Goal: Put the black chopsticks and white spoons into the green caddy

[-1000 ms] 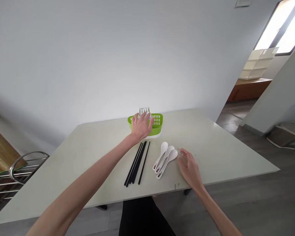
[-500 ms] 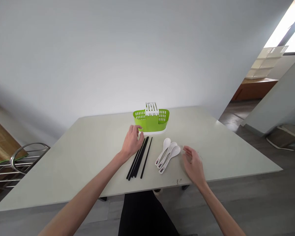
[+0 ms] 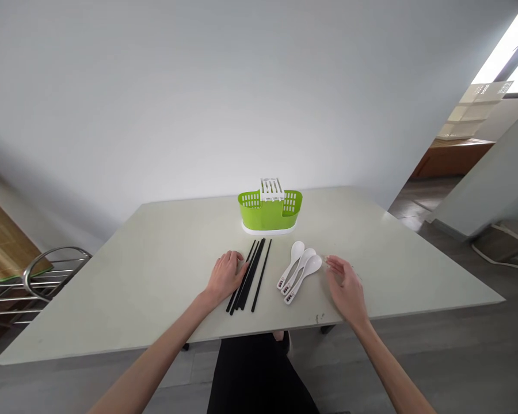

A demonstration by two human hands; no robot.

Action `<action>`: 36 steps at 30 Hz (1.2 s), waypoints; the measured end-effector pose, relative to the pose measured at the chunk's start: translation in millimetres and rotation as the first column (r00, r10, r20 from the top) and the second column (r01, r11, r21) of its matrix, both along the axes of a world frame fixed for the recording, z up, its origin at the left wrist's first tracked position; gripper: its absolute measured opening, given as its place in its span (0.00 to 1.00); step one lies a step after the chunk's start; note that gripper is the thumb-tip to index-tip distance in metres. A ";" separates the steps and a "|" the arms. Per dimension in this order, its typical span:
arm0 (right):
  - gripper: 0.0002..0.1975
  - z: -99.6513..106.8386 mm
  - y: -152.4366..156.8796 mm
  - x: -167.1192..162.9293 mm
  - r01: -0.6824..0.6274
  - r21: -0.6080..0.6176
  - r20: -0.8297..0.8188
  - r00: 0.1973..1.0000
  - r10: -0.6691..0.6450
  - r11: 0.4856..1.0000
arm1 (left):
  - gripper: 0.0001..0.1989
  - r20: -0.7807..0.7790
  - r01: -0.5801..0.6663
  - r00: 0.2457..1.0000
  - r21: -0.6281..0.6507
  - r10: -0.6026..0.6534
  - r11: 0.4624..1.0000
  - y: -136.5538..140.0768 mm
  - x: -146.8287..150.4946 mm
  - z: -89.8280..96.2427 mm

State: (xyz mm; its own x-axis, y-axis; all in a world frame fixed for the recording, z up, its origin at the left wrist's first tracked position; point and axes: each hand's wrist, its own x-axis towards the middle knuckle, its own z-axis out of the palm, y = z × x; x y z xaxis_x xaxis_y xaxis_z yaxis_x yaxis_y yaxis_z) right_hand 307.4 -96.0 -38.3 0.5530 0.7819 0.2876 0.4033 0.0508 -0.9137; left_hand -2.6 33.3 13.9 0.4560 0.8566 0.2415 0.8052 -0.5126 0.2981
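Several black chopsticks (image 3: 250, 277) lie in a loose bunch on the table, and a single black chopstick (image 3: 262, 275) lies a little to their right. My left hand (image 3: 225, 276) rests at the left side of the bunch, its fingers loosely bent, the thumb tip beside the chopsticks and nothing in its grasp. To the right lie three white spoons (image 3: 314, 263), fanned out with their labelled handles toward me. Just right of their bowls, my right hand (image 3: 345, 284) is open and empty. Behind the chopsticks and spoons stands a green cutlery basket (image 3: 263, 219) with a white slotted top and white base.
The pale table (image 3: 172, 241) reaches back to a white wall (image 3: 198, 115). At the left edge, a metal rack (image 3: 30, 282) stands beside the table. A grey-brown bundle (image 3: 501, 244) sits on the floor at the right.
My left hand has come down and toward me, from near the basket to the left side of the chopsticks. My right hand stays beside the spoons. The view has shifted slightly.
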 end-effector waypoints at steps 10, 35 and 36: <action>0.21 4.3 -3.2 -2.7 0.009 -0.055 -0.082 0.997 -0.014 0.998 | 0.14 -0.029 0.022 0.999 -0.024 -0.023 0.999 3.1 -3.1 4.5; 0.22 10.5 -9.8 -6.6 0.034 -0.176 -0.122 0.991 -0.056 0.984 | 0.10 -0.564 -0.149 0.821 -0.063 0.088 0.987 4.9 -34.7 52.3; 0.22 11.0 -9.9 -6.9 0.036 -0.180 -0.122 0.991 -0.059 0.983 | 0.10 -0.568 -0.146 0.819 -0.063 0.085 0.987 5.9 -34.3 52.1</action>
